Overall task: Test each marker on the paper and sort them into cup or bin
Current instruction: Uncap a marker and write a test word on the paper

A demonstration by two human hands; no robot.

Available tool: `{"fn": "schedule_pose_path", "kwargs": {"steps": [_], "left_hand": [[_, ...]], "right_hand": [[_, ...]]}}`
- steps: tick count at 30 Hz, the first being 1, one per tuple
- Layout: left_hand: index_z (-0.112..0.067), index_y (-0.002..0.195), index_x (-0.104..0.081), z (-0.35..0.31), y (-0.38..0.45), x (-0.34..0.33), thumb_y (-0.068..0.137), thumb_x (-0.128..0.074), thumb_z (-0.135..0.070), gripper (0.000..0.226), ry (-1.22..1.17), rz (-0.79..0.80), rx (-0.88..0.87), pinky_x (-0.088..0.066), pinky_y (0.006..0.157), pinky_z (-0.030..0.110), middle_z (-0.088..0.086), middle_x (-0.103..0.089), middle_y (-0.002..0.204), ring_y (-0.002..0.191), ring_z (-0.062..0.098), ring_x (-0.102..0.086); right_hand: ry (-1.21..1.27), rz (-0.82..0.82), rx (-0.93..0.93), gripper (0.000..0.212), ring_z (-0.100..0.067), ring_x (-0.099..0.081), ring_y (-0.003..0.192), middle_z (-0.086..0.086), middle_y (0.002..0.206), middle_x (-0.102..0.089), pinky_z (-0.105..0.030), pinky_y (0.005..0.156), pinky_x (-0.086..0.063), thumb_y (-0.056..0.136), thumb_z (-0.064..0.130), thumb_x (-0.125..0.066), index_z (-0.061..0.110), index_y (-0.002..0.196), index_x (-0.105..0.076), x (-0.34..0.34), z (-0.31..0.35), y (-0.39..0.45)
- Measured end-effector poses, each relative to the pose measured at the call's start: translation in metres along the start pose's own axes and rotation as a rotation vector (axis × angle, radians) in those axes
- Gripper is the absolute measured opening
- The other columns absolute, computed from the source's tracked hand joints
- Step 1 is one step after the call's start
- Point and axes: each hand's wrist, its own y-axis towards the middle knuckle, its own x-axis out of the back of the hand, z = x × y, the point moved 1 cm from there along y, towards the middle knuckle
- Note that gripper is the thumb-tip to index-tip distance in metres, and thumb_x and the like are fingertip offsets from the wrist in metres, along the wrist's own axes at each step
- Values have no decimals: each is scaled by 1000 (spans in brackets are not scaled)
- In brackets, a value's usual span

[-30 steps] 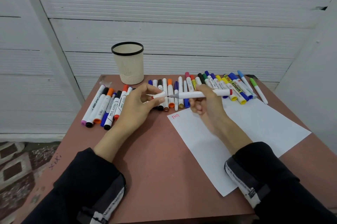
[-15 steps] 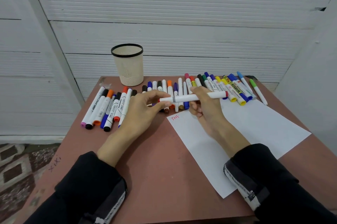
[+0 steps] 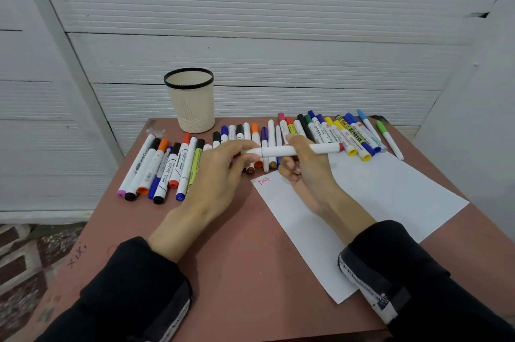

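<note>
A white marker with a red end [image 3: 326, 148] lies level above the table, held by both hands. My right hand [image 3: 305, 171] grips its barrel, and my left hand [image 3: 223, 174] pinches the white cap, which sits on the marker's left end. Below them the white paper [image 3: 376, 196] carries the red word "Test" at its top left corner. The cream mesh cup [image 3: 191, 104] with a black rim stands at the table's far left. A long row of capped markers [image 3: 320, 129] lies across the far side, and a second group of markers [image 3: 161, 169] lies left of my left hand.
The reddish-brown table [image 3: 237, 258] has its left edge beside a patterned floor. A white slatted wall stands right behind the table. A green-capped marker [image 3: 388, 139] lies at the far right of the row. No bin is in view.
The cap was apart from the grey tip one second ago. My left hand has pushed it onto the marker, so the tip is now covered.
</note>
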Motion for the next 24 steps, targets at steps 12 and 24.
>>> {"fn": "schedule_pose_path", "kwargs": {"steps": [12, 24], "left_hand": [[-23, 88, -70, 4, 7, 19, 96, -54, -36, 22, -80, -125, 176, -40, 72, 3, -18, -69, 82, 87, -8, -61], [-13, 101, -67, 5, 6, -1, 92, -59, -22, 15, -766, -15, 474, -54, 77, 20, -2, -71, 99, 100, 14, -66]], "right_hand": [[-277, -255, 172, 36, -9, -50, 56, -1, 73, -52, -25, 52, -42, 102, 47, -30, 20, 103, -53, 25, 28, 10], [-1307, 161, 725, 16, -10, -45, 90, 3, 96, -58, -24, 81, -37, 95, 18, -59, 19, 112, -60, 17, 0, 2]]}}
